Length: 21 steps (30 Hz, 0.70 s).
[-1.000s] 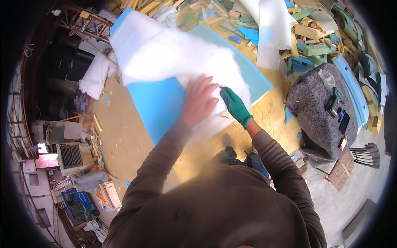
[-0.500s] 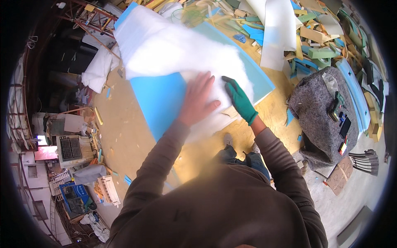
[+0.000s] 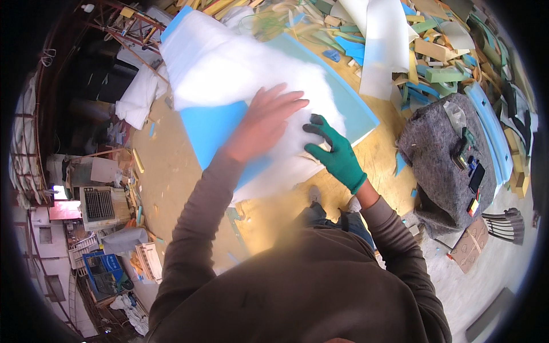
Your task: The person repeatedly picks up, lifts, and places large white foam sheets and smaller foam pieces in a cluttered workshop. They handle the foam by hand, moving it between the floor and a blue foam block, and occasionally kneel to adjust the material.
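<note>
The bare left hand [image 3: 269,120], blurred, had swung its fingers rightward since the preceding view; the gloved right hand [image 3: 336,153] had passed from straight-fingered to curled. The wadding [image 3: 246,66] had barely shifted, suggesting adjustment in place rather than lifting. It lay across the blue sheet [image 3: 206,128], from near the far-left corner toward the near edge, leaving the right corner uncovered. The left hand was flat and spread, the right half open, thumb apart from fingers. Neither visibly gripped anything; contact could not be told. Both forearms [image 3: 200,211] angled inward from the near side.
</note>
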Each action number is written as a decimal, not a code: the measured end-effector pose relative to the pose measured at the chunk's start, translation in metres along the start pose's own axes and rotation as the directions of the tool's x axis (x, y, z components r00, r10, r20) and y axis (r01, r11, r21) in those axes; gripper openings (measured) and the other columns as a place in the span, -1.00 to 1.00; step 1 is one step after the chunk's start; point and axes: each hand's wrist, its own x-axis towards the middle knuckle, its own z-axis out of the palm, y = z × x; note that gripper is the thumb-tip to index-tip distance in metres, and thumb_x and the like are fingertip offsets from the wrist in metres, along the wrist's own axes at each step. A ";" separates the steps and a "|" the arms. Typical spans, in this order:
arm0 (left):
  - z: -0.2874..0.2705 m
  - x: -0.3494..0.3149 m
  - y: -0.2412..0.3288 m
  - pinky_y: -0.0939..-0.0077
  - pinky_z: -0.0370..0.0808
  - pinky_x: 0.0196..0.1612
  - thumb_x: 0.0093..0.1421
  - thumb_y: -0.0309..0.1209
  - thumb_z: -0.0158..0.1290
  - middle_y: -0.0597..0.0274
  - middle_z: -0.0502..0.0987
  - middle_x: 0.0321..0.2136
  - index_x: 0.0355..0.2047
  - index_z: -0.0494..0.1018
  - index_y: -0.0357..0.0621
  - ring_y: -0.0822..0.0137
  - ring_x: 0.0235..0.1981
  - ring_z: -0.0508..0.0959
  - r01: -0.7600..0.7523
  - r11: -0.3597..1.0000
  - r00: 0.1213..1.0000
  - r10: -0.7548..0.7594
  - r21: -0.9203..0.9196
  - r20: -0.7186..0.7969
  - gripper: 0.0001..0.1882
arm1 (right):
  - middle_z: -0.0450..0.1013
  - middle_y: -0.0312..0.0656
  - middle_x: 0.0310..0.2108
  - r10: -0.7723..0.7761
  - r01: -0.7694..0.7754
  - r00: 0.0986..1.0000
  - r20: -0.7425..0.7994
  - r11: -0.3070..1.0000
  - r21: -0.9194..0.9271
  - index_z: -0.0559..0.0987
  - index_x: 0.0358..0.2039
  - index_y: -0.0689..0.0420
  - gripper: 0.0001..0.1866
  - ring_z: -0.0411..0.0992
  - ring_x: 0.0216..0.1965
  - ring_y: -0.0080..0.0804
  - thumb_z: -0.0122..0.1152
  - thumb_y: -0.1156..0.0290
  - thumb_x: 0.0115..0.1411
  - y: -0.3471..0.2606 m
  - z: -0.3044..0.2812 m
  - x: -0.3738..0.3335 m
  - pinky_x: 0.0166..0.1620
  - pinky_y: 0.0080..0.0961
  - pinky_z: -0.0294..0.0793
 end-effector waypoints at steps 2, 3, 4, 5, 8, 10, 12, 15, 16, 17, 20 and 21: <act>0.002 0.010 -0.004 -0.17 0.05 0.59 0.20 -0.52 0.26 0.20 0.59 0.12 0.12 0.61 0.03 0.05 0.32 0.44 -0.031 0.999 0.998 0.030 0.021 0.048 -0.56 | 0.32 -0.09 0.48 0.013 -0.013 0.999 0.042 1.000 0.017 0.51 0.38 0.18 -0.42 0.26 0.52 -0.26 0.40 0.41 0.38 -0.010 -0.001 -0.006 0.45 -0.28 0.28; 0.002 0.012 -0.005 -0.18 0.02 0.60 0.19 -0.53 0.27 0.21 0.60 0.09 0.06 0.64 0.04 0.06 0.29 0.48 -0.064 0.997 0.994 0.060 0.034 0.091 -0.59 | 0.34 -0.09 0.47 -0.032 0.035 0.997 0.075 0.999 -0.037 0.49 0.40 0.19 -0.41 0.30 0.49 -0.28 0.39 0.41 0.39 -0.014 -0.003 -0.008 0.43 -0.30 0.32; 0.000 0.011 -0.007 -0.19 0.04 0.59 0.17 -0.54 0.28 0.22 0.59 0.06 0.00 0.63 0.02 0.08 0.25 0.50 -0.037 0.997 0.995 0.031 0.060 0.096 -0.63 | 0.36 -0.09 0.45 -0.053 0.056 0.996 0.073 0.997 -0.045 0.46 0.42 0.20 -0.40 0.34 0.46 -0.29 0.37 0.41 0.41 -0.016 -0.006 -0.011 0.41 -0.31 0.36; -0.002 0.008 -0.009 -0.20 0.05 0.59 0.15 -0.56 0.29 0.23 0.59 0.03 -0.07 0.63 0.00 0.10 0.21 0.53 -0.021 0.997 0.994 0.013 0.077 0.105 -0.67 | 0.37 -0.09 0.44 -0.032 0.033 0.997 0.066 0.999 -0.013 0.43 0.44 0.20 -0.38 0.37 0.44 -0.30 0.35 0.41 0.42 -0.017 -0.008 -0.014 0.39 -0.33 0.39; -0.013 -0.011 -0.007 -0.23 0.10 0.56 0.08 -0.57 0.33 0.24 0.57 -0.06 -0.25 0.58 -0.04 0.12 0.11 0.58 -0.011 0.995 1.000 0.012 0.094 -0.010 -0.76 | 0.43 -0.13 0.38 0.039 -0.046 0.995 0.088 0.996 0.082 0.42 0.43 0.24 -0.42 0.44 0.36 -0.36 0.29 0.42 0.46 -0.015 -0.019 -0.021 0.35 -0.38 0.45; -0.020 -0.029 0.002 -0.24 0.14 0.55 0.05 -0.58 0.34 0.23 0.57 -0.09 -0.34 0.54 -0.07 0.11 0.09 0.59 0.004 0.996 0.997 0.002 0.086 -0.078 -0.78 | 0.46 -0.15 0.35 0.148 -0.174 0.982 0.118 0.953 0.248 0.44 0.40 0.25 -0.48 0.45 0.32 -0.40 0.25 0.42 0.50 -0.009 -0.026 -0.025 0.33 -0.40 0.46; -0.026 -0.046 0.015 -0.24 0.18 0.53 0.02 -0.59 0.34 0.22 0.58 -0.08 -0.41 0.52 -0.09 0.08 0.12 0.59 0.056 0.996 0.995 -0.049 0.075 -0.085 -0.79 | 0.48 -0.16 0.31 0.266 -0.274 0.961 0.071 0.911 0.308 0.46 0.39 0.25 -0.52 0.45 0.28 -0.43 0.22 0.42 0.52 -0.003 -0.032 -0.026 0.31 -0.41 0.47; -0.032 -0.065 0.034 -0.24 0.22 0.51 0.01 -0.62 0.30 0.21 0.60 -0.07 -0.47 0.48 -0.11 0.05 0.16 0.60 0.022 0.998 0.996 -0.017 0.054 -0.083 -0.80 | 0.56 -0.18 0.13 0.298 -0.268 0.940 -0.165 0.946 0.182 0.46 0.35 0.27 -0.51 0.53 0.08 -0.44 0.21 0.29 0.54 0.005 -0.034 -0.011 0.18 -0.46 0.52; -0.032 -0.069 0.038 -0.22 0.24 0.50 0.01 -0.63 0.28 0.21 0.61 -0.06 -0.47 0.48 -0.11 0.04 0.18 0.59 -0.006 0.999 0.996 0.009 0.038 -0.092 -0.80 | 0.59 -0.20 0.06 0.271 -0.237 0.946 -0.180 0.953 0.187 0.45 0.34 0.28 -0.48 0.56 -0.03 -0.43 0.22 0.20 0.54 0.006 -0.034 -0.001 0.10 -0.46 0.56; -0.031 -0.073 0.041 -0.20 0.26 0.50 0.01 -0.64 0.27 0.22 0.61 -0.05 -0.47 0.48 -0.11 0.04 0.20 0.59 -0.019 1.000 0.996 0.020 0.018 -0.083 -0.81 | 0.60 -0.20 0.02 0.278 -0.243 0.945 -0.173 0.950 0.198 0.45 0.33 0.28 -0.42 0.57 -0.11 -0.42 0.25 0.11 0.52 0.007 -0.032 0.013 0.04 -0.45 0.58; -0.024 -0.080 0.045 -0.10 0.41 0.37 0.00 -0.65 0.26 0.19 0.64 -0.04 -0.47 0.47 -0.14 0.03 0.15 0.61 -0.044 0.997 0.996 0.039 -0.064 -0.079 -0.81 | 0.61 -0.16 -0.09 0.248 -0.227 0.959 0.137 0.962 -0.152 0.52 0.24 0.30 -0.36 0.58 -0.21 -0.42 0.36 0.01 0.42 -0.001 -0.027 0.051 -0.11 -0.42 0.60; -0.023 -0.083 0.046 -0.07 0.48 0.31 -0.01 -0.65 0.26 0.17 0.64 -0.04 -0.47 0.46 -0.15 0.02 0.11 0.62 -0.050 0.994 0.996 0.042 -0.096 -0.083 -0.81 | 0.62 -0.15 -0.13 0.242 -0.176 0.946 0.216 0.942 -0.287 0.54 0.21 0.31 -0.35 0.59 -0.25 -0.43 0.39 0.00 0.38 -0.007 -0.025 0.061 -0.16 -0.41 0.61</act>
